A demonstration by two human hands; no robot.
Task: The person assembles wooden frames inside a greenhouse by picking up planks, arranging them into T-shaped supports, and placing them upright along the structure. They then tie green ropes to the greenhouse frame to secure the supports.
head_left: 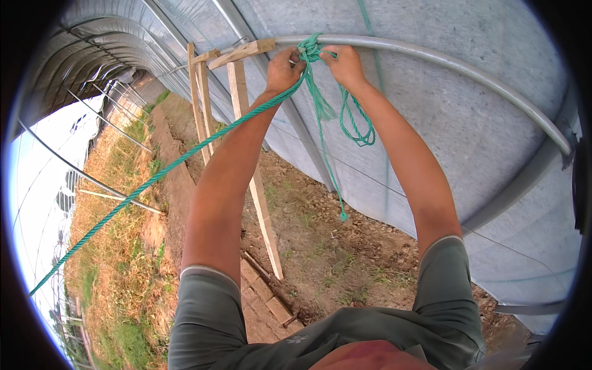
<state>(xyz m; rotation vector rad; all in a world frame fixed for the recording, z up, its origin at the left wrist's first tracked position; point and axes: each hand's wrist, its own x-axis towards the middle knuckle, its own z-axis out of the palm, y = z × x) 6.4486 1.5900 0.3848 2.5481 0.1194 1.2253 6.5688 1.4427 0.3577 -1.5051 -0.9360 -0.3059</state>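
Observation:
Both arms reach up to a knot of green rope (309,49) tied around a grey metal pipe (394,44). At the knot's left side, the fingers of my left hand (284,71) are closed on the rope. My right hand (344,65) pinches a strand of the rope just right of the knot. From the knot a thick green rope (179,161) runs taut down to the lower left. Frayed strands (320,102), a looped length (359,134) and a thin cord with a knotted end (343,216) hang below.
Wooden boards (242,52) lean and cross at the pipe, left of my hands. Grey plastic sheeting (468,111) covers the wall on the right. A square timber (266,291) lies on bare soil. Dry grass (111,259) and bent metal hoops (86,174) stand at left.

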